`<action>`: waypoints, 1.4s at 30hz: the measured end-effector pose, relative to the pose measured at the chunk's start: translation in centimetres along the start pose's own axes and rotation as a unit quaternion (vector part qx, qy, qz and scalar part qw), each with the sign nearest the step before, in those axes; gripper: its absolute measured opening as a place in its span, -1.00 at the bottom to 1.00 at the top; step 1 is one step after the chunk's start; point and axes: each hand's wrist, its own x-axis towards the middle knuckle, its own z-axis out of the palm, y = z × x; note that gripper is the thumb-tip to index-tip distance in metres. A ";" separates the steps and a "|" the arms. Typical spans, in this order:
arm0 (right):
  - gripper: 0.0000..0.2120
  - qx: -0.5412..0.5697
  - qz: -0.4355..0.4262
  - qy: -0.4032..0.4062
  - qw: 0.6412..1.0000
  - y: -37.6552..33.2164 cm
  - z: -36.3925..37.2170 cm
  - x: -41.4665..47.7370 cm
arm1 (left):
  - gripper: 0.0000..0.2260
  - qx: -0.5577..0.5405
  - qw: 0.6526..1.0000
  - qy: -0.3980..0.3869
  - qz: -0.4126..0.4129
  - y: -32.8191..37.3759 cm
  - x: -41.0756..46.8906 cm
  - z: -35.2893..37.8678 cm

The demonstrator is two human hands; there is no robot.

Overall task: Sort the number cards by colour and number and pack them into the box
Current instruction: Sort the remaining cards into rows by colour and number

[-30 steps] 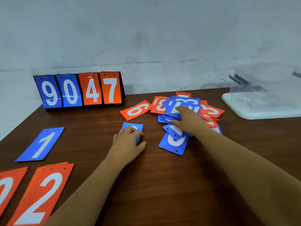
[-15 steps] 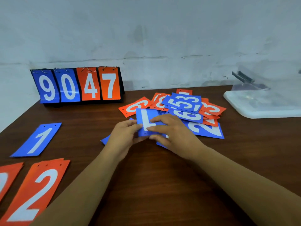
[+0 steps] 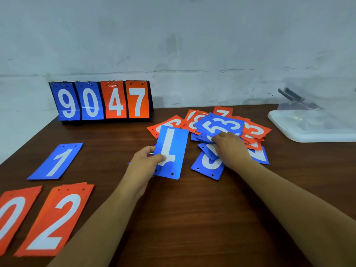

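Note:
My left hand [image 3: 146,160] pinches a blue card with an upside-down 1 [image 3: 172,151] and holds it just above the table, left of the pile. My right hand [image 3: 230,149] rests on the mixed pile of blue and orange number cards [image 3: 221,126], fingers curled on a blue card in it. A blue 0 card [image 3: 209,166] pokes out under that hand. At the left lie a blue 1 card [image 3: 56,161], an orange 2 stack [image 3: 55,218] and an orange 0 card [image 3: 11,214]. The clear plastic box [image 3: 316,122] stands at the far right.
A flip scoreboard showing 9 0 4 7 [image 3: 102,102] stands at the back left against the wall. The brown wooden table [image 3: 192,218] ends at the wall behind and drops off at the left edge.
My left hand has lifted the blue 1 card away to the left on its own. My right hand let go of it and went back onto the pile.

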 end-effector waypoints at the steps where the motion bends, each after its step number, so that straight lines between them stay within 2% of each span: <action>1: -0.67 -0.023 -0.016 0.009 1.000 0.0 0.0 -0.3 | -0.69 -0.003 1.000 0.000 -0.002 0.1 -0.1 0.0; 3: -0.72 -0.040 -0.014 0.057 0.997 -0.1 -0.4 -1.1 | -0.70 -0.009 1.000 -0.001 -0.004 0.4 -0.5 0.1; 5: -0.80 -0.012 0.020 0.152 0.988 -0.3 -1.3 -2.0 | -0.76 -0.022 1.000 -0.007 -0.009 0.6 -1.2 0.1; 8: -0.92 0.105 0.030 0.328 0.938 -1.3 -3.5 -4.1 | -0.83 -0.064 0.998 -0.015 -0.023 0.6 -3.1 -0.1; 10: -0.92 0.213 0.013 0.362 0.908 -2.7 -5.7 -6.1 | -0.86 -0.091 0.995 -0.020 -0.029 0.6 -4.7 -0.2; 12: -0.91 0.333 0.030 0.342 0.878 -4.4 -7.7 -8.5 | -0.84 -0.122 0.991 -0.029 -0.038 0.6 -6.5 -0.5; 15: -0.87 0.469 0.022 0.252 0.846 -6.6 -9.0 -12.3 | -0.80 -0.220 0.972 -0.071 -0.039 0.3 -8.9 -1.3; 18: -0.82 0.445 -0.026 0.218 0.868 -8.1 -8.2 -15.0 | -0.76 -0.323 0.941 -0.083 -0.056 -0.1 -10.7 -2.5; 20: -0.81 0.428 -0.040 0.201 0.880 -8.5 -7.5 -16.3 | -0.75 -0.338 0.935 -0.088 -0.056 -0.5 -11.9 -3.2; 25: -0.77 0.424 -0.057 0.170 0.887 -9.6 -6.9 -19.0 | -0.72 -0.275 0.952 -0.136 -0.003 -1.6 -15.2 -4.0; 27: -0.78 0.467 -0.029 0.148 0.871 -10.3 -7.1 -19.6 | -0.70 -0.234 0.964 -0.127 0.009 -2.0 -16.2 -4.2; 29: -0.83 0.558 0.058 0.103 0.821 -10.9 -7.8 -19.9 | -0.68 -0.193 0.972 -0.128 0.026 -2.4 -16.8 -4.4; 32: -0.59 0.709 0.188 -0.001 0.680 -11.7 -8.3 -19.5 | -0.67 -0.109 0.981 -0.149 0.065 -2.7 -17.6 -4.5; 33: -0.58 0.731 0.202 -0.026 0.651 -11.9 -8.3 -19.4 | -0.68 -0.080 0.983 -0.153 0.070 -2.6 -17.8 -4.6; 35: -0.64 0.742 0.215 -0.039 0.633 -12.0 -8.2 -19.1 | -0.69 -0.058 0.983 -0.161 0.064 -2.3 -18.0 -4.9; 36: -0.68 0.755 0.230 -0.033 0.614 -11.9 -8.2 -19.1 | -0.67 -0.079 0.982 -0.165 0.052 -2.3 -17.8 -5.2; 37: -0.71 0.776 0.250 -0.025 0.579 -11.7 -8.3 -19.0 | -0.65 -0.123 0.977 -0.171 0.037 -2.3 -17.7 -5.4; 39: -0.73 0.821 0.292 -0.006 0.491 -11.5 -8.2 -18.9 | -0.64 -0.204 0.960 -0.191 0.020 -2.3 -17.8 -5.3; 41: -0.72 0.854 0.312 0.003 0.417 -11.8 -8.2 -19.1 | -0.64 -0.224 0.953 -0.202 0.028 -2.7 -18.5 -4.5; 42: -0.72 0.864 0.310 -0.002 0.398 -12.2 -8.1 -19.2 | -0.65 -0.214 0.956 -0.194 0.048 -3.1 -18.7 -4.0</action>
